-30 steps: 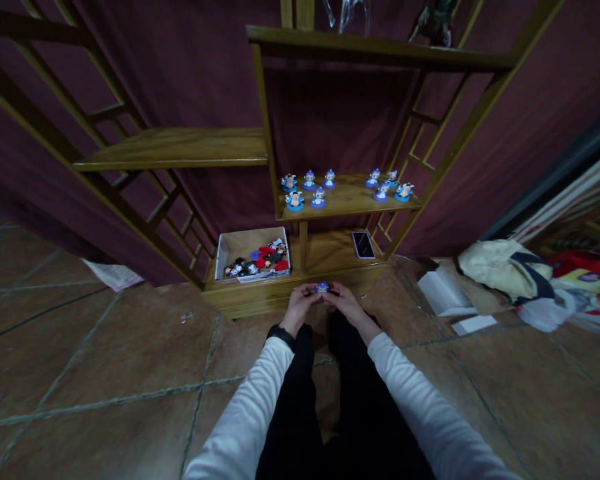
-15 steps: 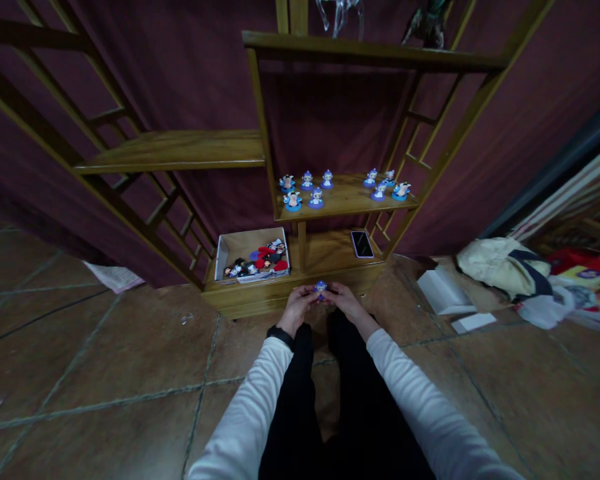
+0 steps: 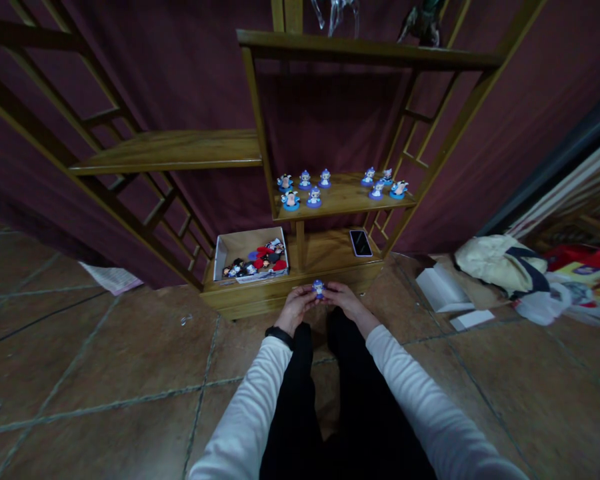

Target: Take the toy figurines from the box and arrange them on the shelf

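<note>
A small purple-and-white figurine point(image 3: 319, 289) is held upright between my two hands, in front of the low wooden cabinet. My left hand point(image 3: 296, 308) grips it from the left side with closed fingers. From the other side, the fingers of my right hand point(image 3: 345, 299) pinch it too. Beyond them, several similar figurines point(image 3: 314, 197) stand in two groups at the left and right of the middle shelf point(image 3: 343, 200). An open cardboard box point(image 3: 221, 257) with a jumble of red, black and white figurine pieces point(image 3: 265, 262) sits on the cabinet, left of my hands.
A phone point(image 3: 361, 243) lies on the cabinet's right part. Glass and dark ornaments stand on the top shelf point(image 3: 370, 53). On the floor at right are a white box point(image 3: 443, 290), a smaller white box point(image 3: 472, 320), a cream bag point(image 3: 500, 263) and plastic bags point(image 3: 543, 305).
The figurine sits slightly higher and more of it shows between my fingers. The whole view has shifted a little; the shelf figurines stay in place.
</note>
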Motion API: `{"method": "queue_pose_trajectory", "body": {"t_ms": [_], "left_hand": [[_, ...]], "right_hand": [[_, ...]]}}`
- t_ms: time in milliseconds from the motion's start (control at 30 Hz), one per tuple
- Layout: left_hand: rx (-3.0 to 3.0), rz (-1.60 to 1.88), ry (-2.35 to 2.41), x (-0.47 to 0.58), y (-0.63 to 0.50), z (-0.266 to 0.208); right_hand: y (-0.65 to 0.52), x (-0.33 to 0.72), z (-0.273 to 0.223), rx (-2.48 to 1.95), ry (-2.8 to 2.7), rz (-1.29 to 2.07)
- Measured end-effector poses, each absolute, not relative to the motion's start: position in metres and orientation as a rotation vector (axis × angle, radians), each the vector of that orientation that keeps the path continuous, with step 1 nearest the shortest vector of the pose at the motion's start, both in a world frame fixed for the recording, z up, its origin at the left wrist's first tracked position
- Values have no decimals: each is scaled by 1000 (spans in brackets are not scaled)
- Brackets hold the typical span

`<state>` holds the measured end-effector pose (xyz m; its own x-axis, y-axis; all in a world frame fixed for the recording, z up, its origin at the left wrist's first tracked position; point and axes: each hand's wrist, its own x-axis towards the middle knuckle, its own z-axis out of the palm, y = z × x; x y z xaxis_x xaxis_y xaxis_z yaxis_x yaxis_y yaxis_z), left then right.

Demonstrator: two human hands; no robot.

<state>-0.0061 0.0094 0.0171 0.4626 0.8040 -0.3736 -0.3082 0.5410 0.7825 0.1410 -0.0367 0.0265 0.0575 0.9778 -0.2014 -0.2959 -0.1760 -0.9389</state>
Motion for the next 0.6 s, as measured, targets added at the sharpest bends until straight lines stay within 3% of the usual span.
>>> {"method": "queue_pose_trajectory", "body": {"t_ms": [600], "left_hand": [[700, 810, 837, -4, 11, 8]], "right_hand": [[-30, 137, 17, -1257, -763, 1242]]}}
